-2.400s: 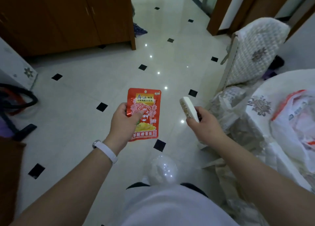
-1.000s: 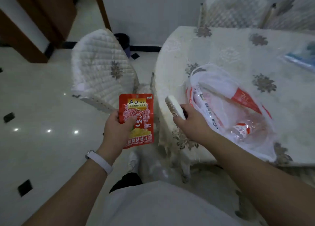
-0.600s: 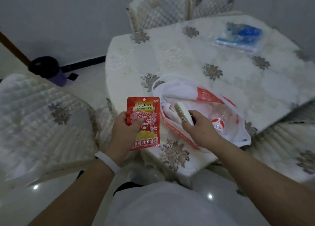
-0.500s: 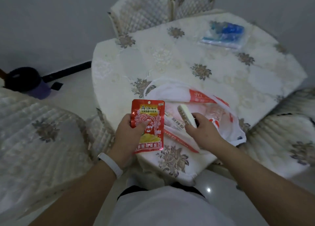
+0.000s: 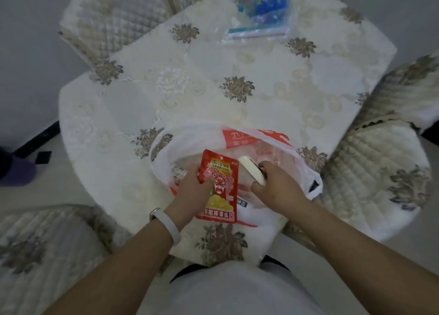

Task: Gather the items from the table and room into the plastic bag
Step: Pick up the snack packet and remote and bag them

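The plastic bag [image 5: 183, 139] lies on the worktop [image 5: 166, 96] at its near edge, mouth open toward the person. Over that mouth, the left grip [image 5: 190, 191] holds a snack packet [image 5: 219, 186] upright, and just to its right the right grip [image 5: 278, 186] holds a small remote [image 5: 251, 172], its far end tilted to the left. The two items are close together but apart. A zip pouch [image 5: 259, 17] lies well behind the bag, near the worktop's far edge. Chairs surround the worktop: one at the near left [image 5: 47, 243], one behind at the far left [image 5: 107, 22], one on the right [image 5: 380, 172].
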Motion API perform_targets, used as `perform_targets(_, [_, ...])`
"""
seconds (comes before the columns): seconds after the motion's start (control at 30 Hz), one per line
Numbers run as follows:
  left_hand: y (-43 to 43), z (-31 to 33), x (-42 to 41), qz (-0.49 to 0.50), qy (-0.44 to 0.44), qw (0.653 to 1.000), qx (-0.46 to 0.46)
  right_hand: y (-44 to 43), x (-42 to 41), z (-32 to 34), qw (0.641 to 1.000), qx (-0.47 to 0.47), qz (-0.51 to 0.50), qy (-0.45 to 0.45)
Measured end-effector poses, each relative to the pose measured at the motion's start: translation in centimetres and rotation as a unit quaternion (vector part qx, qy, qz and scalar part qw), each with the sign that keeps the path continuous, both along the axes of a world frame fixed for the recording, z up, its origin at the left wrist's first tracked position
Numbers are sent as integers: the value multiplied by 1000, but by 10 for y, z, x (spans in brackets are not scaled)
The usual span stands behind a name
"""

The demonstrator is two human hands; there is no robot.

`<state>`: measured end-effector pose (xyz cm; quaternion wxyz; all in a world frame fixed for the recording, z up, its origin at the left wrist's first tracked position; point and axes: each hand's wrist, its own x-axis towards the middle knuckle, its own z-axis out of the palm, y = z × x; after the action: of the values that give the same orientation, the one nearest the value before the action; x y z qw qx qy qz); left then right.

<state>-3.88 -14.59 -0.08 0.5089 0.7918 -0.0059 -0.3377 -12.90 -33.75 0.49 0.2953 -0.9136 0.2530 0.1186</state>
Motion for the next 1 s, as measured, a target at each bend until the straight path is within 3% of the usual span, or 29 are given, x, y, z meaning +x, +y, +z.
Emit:
perform_targets(0.23, [-31, -15, 12, 10, 49, 997, 57, -27, 27, -13, 984, -119, 132, 0])
perform_targets(0.37, [-37, -20, 20, 5, 6, 997, 83, -26, 43, -18, 974, -145, 171, -17])
perform_targets(0.5, [-37, -21, 33, 42, -14, 998, 54, -13, 53, -28, 972, -143, 186, -16])
perform_targets(0.73, [-29, -32, 63, 33, -41, 998, 33, 10, 81, -39, 986, -142, 92, -6])
perform_targets(1.0, [-30, -43, 84, -40, -42, 998, 27, 30, 94, -61, 996, -63, -60, -14])
